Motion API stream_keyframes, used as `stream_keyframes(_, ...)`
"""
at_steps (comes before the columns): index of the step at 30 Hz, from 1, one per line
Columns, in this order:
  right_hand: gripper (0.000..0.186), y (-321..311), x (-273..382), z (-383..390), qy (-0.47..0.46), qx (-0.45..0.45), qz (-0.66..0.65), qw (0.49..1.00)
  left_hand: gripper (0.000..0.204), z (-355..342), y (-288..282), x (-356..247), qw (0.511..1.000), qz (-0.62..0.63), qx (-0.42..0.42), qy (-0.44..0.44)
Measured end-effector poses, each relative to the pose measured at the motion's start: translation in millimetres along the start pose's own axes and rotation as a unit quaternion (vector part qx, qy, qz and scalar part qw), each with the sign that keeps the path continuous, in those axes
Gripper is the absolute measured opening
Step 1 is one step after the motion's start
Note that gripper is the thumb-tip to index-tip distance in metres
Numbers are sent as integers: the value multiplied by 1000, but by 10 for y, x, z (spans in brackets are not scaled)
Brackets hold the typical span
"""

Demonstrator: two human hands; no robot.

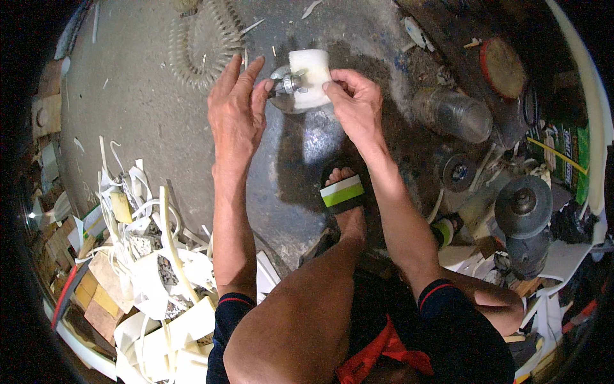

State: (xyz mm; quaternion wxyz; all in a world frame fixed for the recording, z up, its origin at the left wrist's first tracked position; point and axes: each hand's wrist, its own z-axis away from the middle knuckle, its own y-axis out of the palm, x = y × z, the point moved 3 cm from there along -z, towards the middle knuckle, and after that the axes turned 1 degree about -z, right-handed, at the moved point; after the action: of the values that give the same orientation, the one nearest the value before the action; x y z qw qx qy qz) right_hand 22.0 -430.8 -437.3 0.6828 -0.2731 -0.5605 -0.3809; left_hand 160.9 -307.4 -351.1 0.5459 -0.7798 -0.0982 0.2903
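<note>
Stretched upward with its fingers apart, my left hand (236, 105) has its thumb beside a small metal fitting (288, 84) with a ribbed round collar. Whether the thumb touches the fitting is hard to tell. My right hand (355, 101) pinches the right edge of a white, slightly curved piece (309, 67), apparently foam or plastic, between thumb and fingers. The fitting lies against the left side of this piece. Beneath them a pale round surface (291, 107) shows in part, its kind unclear.
A coiled clear hose (208, 48) lies at the far left. White strips and offcuts (160, 275) heap at the near left. To the right are a clear plastic jar (454, 115), a red-rimmed disc (502, 67) and a grey round-flanged object (523, 203). My sandalled foot (341, 189) stands below my hands.
</note>
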Motion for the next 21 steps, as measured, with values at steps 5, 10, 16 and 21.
stream_keyframes(5, 17, 65, 82, 16, 173, 54, -249, 951, 39, 0, -3, -1, 1000, -8, 4, -2)
stream_keyframes(10, 23, 124, 203, 58, 223, 105, -318, 915, 39, 5, 6, -3, 1000, 1, 4, -5)
stream_keyframes(16, 23, 101, 217, 31, 257, 157, -261, 917, 38, 8, -1, -22, 1000, -6, 0, 4)
stream_keyframes(21, 24, 103, 196, -48, 260, 179, -271, 909, 36, -3, -3, -31, 1000, -7, 1, 2)
